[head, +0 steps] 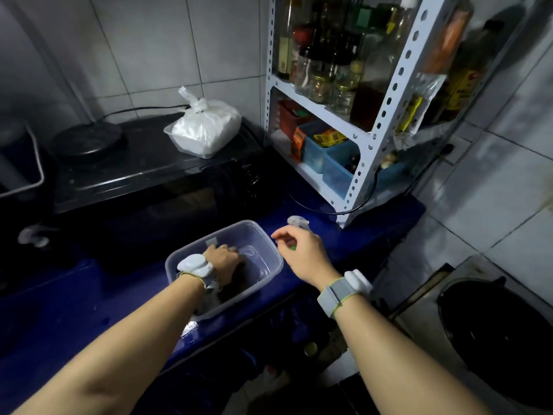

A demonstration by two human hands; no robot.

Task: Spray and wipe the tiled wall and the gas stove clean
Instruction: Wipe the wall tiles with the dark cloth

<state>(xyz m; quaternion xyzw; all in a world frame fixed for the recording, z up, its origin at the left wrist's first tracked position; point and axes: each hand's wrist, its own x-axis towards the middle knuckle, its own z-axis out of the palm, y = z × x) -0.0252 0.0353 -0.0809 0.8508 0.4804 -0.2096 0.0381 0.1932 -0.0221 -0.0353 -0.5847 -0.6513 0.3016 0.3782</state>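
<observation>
— Where is the spray bottle with the white trigger head (297, 222)?

— Upright on the glossy blue desk (59, 295), just right of the clear rectangular plastic tub (239, 224). The right grip (302, 256) covers its body, so only the head and a speck of green show. I cannot tell whether the fingers close round it.

— And the left grip (223, 260)?

— Down inside the tub, fingers curled onto a dark crumpled rag (239, 284).

— The grey tiled wall (155, 40)?

— Behind the desk. A black oven (134, 163) stands against it with a knotted white plastic bag (206, 127) on top, and a white perforated metal rack (386, 115) of bottles and jars stands to the right.

— The steel gas stove (425, 322)?

— Lower right, carrying a black wok (502, 339).
</observation>
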